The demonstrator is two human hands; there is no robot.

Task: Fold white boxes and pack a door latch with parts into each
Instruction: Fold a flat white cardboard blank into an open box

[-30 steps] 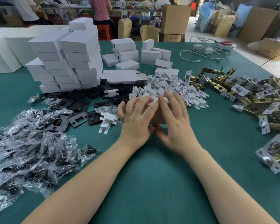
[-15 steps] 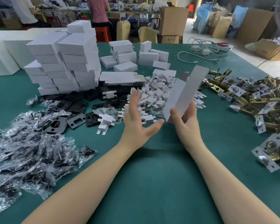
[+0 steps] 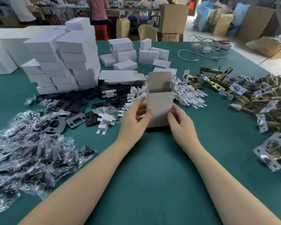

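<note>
Centrally, your left hand point(image 3: 135, 117) and right hand point(image 3: 182, 122) hold a white box point(image 3: 159, 103) upright, just above the green table point(image 3: 152, 168). The left fingers pinch the box's left edge and the right fingers curl round its lower right corner. The box's top end is open, with its rounded tuck flap point(image 3: 159, 80) standing up behind the opening; its faces are plain, with no print or label to be read.

Behind the box lies a heap of small white card inserts point(image 3: 188, 95), and beside that a flat stack of unfolded box blanks point(image 3: 120, 77). To your left rear rises a stack of finished white boxes point(image 3: 63, 62), all unmarked; a few more folded boxes point(image 3: 125, 51) stand farther back.

At your right lies a pile of brass door latches point(image 3: 250, 95) with silver face plates. At your left, black strike plates point(image 3: 75, 119) lie loose, next to a mound of clear plastic parts bags point(image 3: 26, 146).

Far back on the table, white charger cables point(image 3: 204, 49) lie coiled. Beyond the table edge stand brown cartons point(image 3: 173, 18); no writing on them can be made out.
</note>
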